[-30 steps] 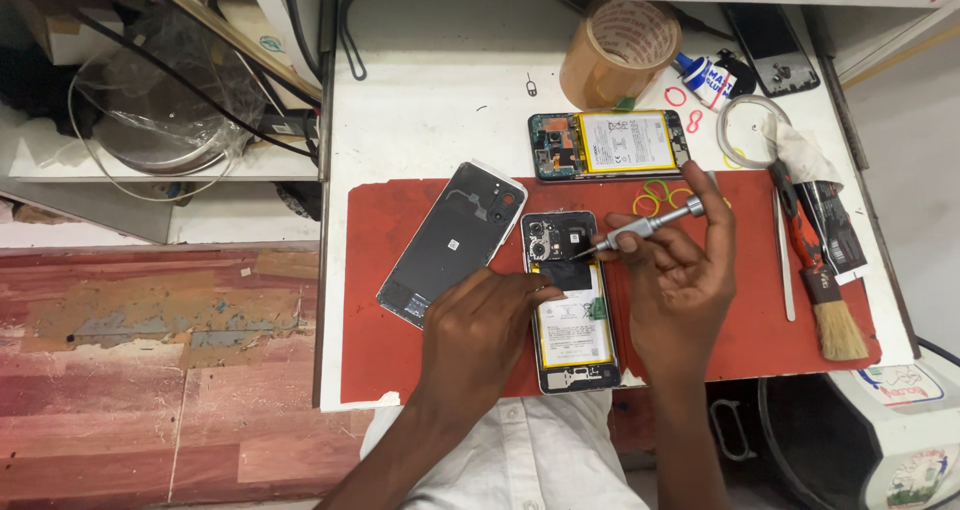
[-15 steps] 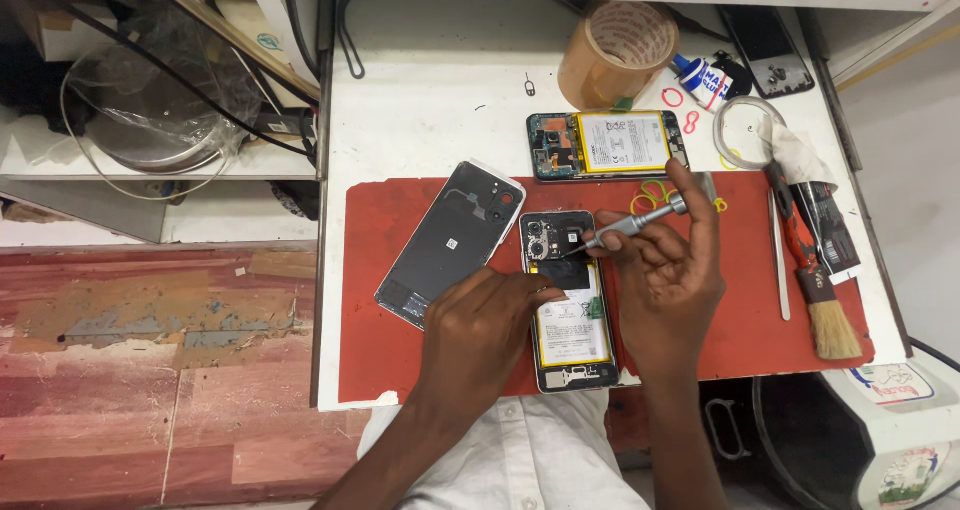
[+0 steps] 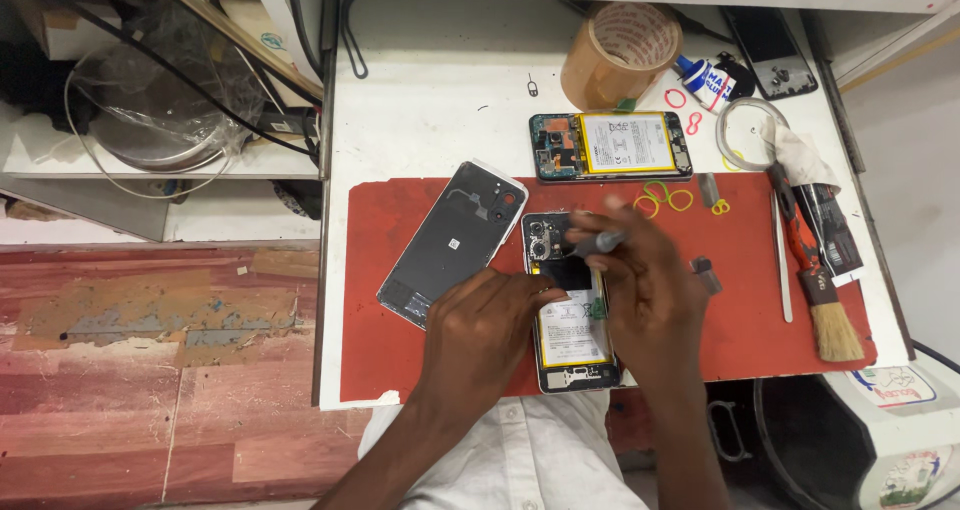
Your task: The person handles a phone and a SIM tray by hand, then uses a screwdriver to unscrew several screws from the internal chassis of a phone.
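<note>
Opened phone [image 3: 568, 315]: lies back-up near the front edge of the red mat [image 3: 760, 320], its long axis running from the person toward the back of the table, camera end pointing away. A white battery with a printed label fills its lower half.

Left hand [image 3: 488, 332]: rests on the phone's left edge, fingers curled against the frame, steadying it.

Right hand [image 3: 645, 285]: fingers pinched narrow around a small grey tool [image 3: 598, 241], whose tip points left over the phone's upper part.

Back cover [image 3: 455, 242]: dark, with a white rim, lies tilted just left of the phone, inner face up.

Second phone [image 3: 610, 145]: opened, lies crosswise at the mat's far edge, long axis left to right; a rectangular yellow-edged battery label covers its middle.

Tape roll [image 3: 620, 55]: brown, stands on the white table [image 3: 430, 110] behind; whether anything lies inside it cannot be told.

Small tube [image 3: 705, 75]: blue and white label, lies right of the roll.

Rubber bands [image 3: 665, 198]: yellow, on the mat; red ones lie on the table near the tube.

Brush [image 3: 815, 290]: red handle, pale bristles, lies at the mat's right edge, bristles toward the person.
</note>
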